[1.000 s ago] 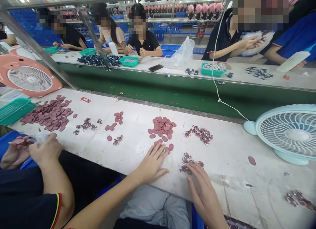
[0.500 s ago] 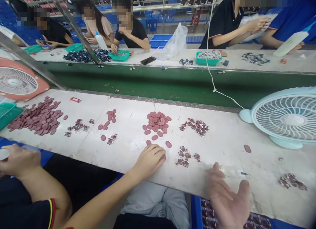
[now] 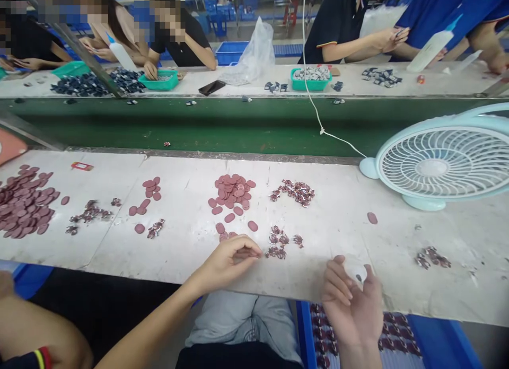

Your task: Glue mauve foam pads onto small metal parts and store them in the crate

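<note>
My left hand (image 3: 226, 260) is closed just above the near table, thumb and forefinger tips meeting beside a small group of glossy brown-and-silver pieces (image 3: 277, 239). Whether anything is pinched there I cannot tell. Behind its knuckles lie a few flat reddish oval discs (image 3: 252, 226), with a pile of the same discs (image 3: 233, 189) farther back. My right hand (image 3: 352, 300), palm up near the table's front edge, is wrapped round a white squeeze bottle (image 3: 355, 270), seen nearly end-on with a dark tip. A larger cluster of brown-and-silver pieces (image 3: 296, 192) lies beyond both hands.
A light-blue fan (image 3: 433, 167) stands at the right, its white cord (image 3: 314, 106) hanging across the view. Below the table edge sits a blue crate (image 3: 441, 332) holding rows of brown pieces. A co-worker's arm (image 3: 40, 321) is at left; several people sit across the green belt (image 3: 238, 128).
The view has shifted right. My left hand has moved off the discs to the brown pieces, its fingers drawn together. My right hand has turned the bottle, now end-on and less blurred.
</note>
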Available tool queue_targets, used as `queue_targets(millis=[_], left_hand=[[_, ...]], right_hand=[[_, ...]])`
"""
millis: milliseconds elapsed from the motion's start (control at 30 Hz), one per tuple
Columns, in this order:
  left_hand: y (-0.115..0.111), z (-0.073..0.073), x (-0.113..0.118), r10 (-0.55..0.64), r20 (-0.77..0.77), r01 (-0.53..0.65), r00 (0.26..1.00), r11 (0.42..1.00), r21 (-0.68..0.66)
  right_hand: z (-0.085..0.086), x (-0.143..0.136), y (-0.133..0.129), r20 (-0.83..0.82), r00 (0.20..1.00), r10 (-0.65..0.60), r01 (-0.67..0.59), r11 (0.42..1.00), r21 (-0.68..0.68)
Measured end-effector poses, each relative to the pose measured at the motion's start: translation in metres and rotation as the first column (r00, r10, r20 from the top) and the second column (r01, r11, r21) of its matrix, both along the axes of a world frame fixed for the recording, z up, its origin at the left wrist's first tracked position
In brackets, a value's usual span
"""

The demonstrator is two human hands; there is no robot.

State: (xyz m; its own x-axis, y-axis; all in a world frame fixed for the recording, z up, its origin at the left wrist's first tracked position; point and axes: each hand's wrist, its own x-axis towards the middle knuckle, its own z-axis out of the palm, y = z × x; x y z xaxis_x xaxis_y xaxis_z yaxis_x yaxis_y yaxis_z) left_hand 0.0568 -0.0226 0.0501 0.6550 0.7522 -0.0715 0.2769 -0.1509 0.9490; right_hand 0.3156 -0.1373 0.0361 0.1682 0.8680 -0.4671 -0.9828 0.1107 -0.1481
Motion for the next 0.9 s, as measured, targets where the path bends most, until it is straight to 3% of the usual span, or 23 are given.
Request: queue_targets(millis=[33, 100, 233, 367, 533, 633, 700, 800, 900], left_hand=[[-0.007, -0.002, 0.002, 0.043, 0.11, -0.027, 0.993, 0.988, -0.15], [-0.023, -0.006, 0.008, 0.151, 0.247, -0.036, 0.957, 0.909, -0.416], [-0.048, -0.015, 0.031, 0.276, 0.226, -0.073, 0.934, 0.768, -0.636], [-0.067, -0.025, 0.057, 0.364, 0.277, -0.09, 0.889, 0.733, -0.674], [-0.086, -0.034, 0.071, 0.513, 0.316, -0.131, 0.799, 0.66, -0.74], [-0.09, -0.031, 0.068, 0.471, 0.395, -0.062, 0.789, 0.701, -0.711], [-0.089, -0.028, 0.064, 0.419, 0.448, 0.039, 0.79, 0.695, -0.718], [-0.085, -0.026, 0.061, 0.409, 0.459, 0.125, 0.788, 0.624, -0.771], [-0.084, -0.029, 0.059, 0.489, 0.403, 0.107, 0.773, 0.526, -0.844]], right_hand=[[0.004, -0.006, -0.003, 0.05, 0.999, 0.008, -0.005, 0.999, -0.047], [0.011, -0.018, -0.007, 0.169, 0.984, 0.057, -0.035, 0.991, -0.132], [0.017, -0.045, -0.014, 0.441, 0.881, 0.173, -0.112, 0.981, -0.16], [0.008, -0.066, -0.017, 0.517, 0.831, 0.203, -0.165, 0.979, -0.12], [0.001, -0.077, -0.008, 0.513, 0.853, 0.092, 0.009, 0.981, -0.192], [0.01, -0.079, -0.001, 0.486, 0.87, 0.079, 0.073, 0.956, -0.285], [0.018, -0.08, 0.001, 0.47, 0.879, 0.085, 0.079, 0.944, -0.319], [0.026, -0.078, 0.001, 0.46, 0.882, 0.107, 0.051, 0.947, -0.318], [0.029, -0.069, -0.005, 0.479, 0.866, 0.143, 0.004, 0.956, -0.293]])
